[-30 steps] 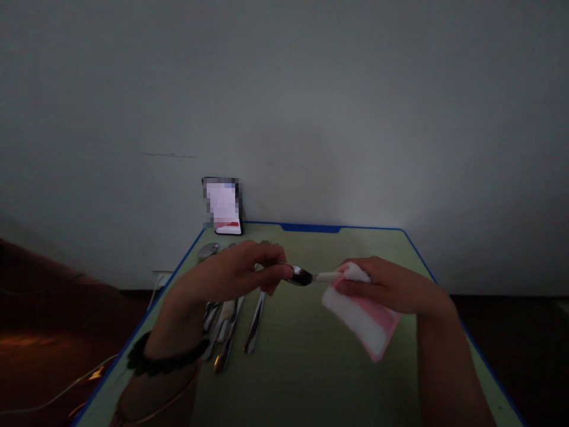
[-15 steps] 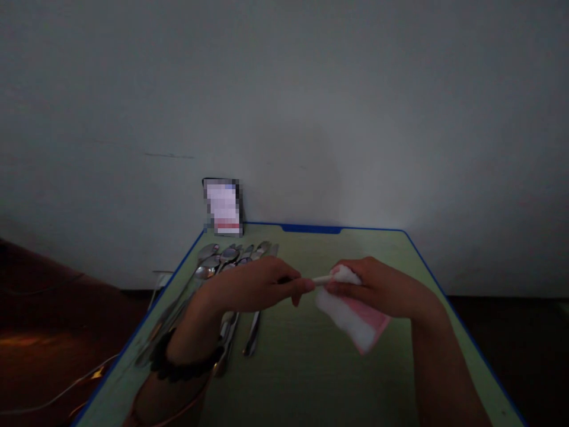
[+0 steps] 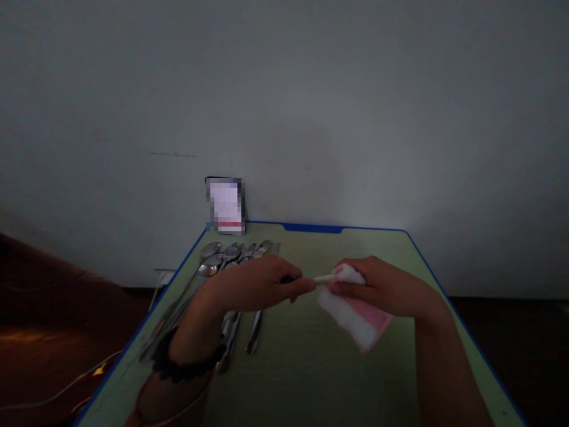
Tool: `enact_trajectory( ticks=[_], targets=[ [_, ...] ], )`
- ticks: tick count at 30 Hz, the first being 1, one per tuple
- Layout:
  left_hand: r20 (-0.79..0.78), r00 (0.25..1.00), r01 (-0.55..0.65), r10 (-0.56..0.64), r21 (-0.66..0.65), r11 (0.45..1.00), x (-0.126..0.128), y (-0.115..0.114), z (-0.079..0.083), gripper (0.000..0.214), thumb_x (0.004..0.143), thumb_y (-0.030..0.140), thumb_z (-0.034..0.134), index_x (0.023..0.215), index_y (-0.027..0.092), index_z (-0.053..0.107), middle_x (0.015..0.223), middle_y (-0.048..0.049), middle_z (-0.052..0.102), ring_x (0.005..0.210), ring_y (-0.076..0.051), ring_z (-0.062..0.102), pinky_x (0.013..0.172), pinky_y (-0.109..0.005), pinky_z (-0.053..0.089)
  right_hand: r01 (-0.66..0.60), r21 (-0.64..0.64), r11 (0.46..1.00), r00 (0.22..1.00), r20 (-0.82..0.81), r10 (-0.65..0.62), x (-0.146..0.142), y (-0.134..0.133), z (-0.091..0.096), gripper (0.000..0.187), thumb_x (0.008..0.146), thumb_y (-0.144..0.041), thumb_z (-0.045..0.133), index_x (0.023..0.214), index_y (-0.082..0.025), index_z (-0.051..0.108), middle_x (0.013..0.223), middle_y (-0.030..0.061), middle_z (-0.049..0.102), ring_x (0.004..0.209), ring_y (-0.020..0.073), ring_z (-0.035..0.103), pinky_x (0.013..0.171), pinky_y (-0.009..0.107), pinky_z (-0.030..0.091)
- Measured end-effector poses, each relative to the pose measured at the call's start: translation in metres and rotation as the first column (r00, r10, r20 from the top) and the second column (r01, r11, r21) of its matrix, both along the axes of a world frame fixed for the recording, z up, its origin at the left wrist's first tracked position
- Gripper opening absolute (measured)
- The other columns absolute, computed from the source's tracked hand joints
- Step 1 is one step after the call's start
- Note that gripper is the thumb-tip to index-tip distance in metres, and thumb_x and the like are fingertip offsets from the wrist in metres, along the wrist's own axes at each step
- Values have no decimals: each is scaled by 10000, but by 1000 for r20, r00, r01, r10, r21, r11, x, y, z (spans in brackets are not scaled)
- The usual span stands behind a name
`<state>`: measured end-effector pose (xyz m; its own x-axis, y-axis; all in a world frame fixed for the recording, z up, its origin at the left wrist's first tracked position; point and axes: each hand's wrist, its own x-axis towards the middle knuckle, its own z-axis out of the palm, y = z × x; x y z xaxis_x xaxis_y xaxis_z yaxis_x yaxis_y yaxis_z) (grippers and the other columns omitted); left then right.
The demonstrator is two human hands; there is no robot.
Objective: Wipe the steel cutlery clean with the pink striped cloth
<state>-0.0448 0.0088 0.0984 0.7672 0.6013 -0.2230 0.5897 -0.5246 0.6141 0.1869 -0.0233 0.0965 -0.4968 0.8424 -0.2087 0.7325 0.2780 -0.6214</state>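
Observation:
My left hand (image 3: pixel 267 284) is closed, pinching one end of a pale, slim rod-like handle (image 3: pixel 324 279); its kind cannot be made out. The other end goes into a fluffy pink-and-white cloth (image 3: pixel 355 317), which hides it. My right hand (image 3: pixel 373 281) is closed around this cloth, and a corner of it hangs down below the fingers. Both hands are held above the table. Beneath and beside my left forearm lie several metal spoons (image 3: pixel 231 254) and other cutlery, partly covered by the arm.
The light green table (image 3: pixel 311 379) has a blue edge and stands against a grey wall (image 3: pixel 355 118). A phone (image 3: pixel 227 204) with a blurred screen leans on the wall at the back left. On the floor at left runs a white cable (image 3: pixel 66 385).
The view has shifted very slightly. My right hand and the cloth sit a touch farther right of my left hand, showing a little more of the pale handle. Both grips are unchanged.

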Motion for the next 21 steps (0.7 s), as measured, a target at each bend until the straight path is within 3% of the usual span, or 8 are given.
enact_trajectory(
  ticks=[14, 21],
  targets=[
    [-44, 997, -56, 61, 93, 994, -5, 3, -6, 501, 882, 541, 304, 734, 168, 604, 602, 9, 547, 531, -103, 467, 500, -234, 297, 64, -6, 998, 998, -10, -64, 12, -2, 1, 419, 822, -562, 435, 869, -178, 595, 727, 13, 610, 618, 119, 532, 534, 230, 362],
    [65, 993, -109, 98, 210, 972, -7, 3, -10, 333, 890, 437, 374, 917, 176, 579, 866, -26, 600, 760, -137, 532, 655, -241, 371, 84, -5, 996, 996, -21, -84, 12, -3, 5, 411, 815, -560, 446, 875, -181, 592, 738, 14, 607, 627, 122, 529, 539, 233, 364]
  ],
)
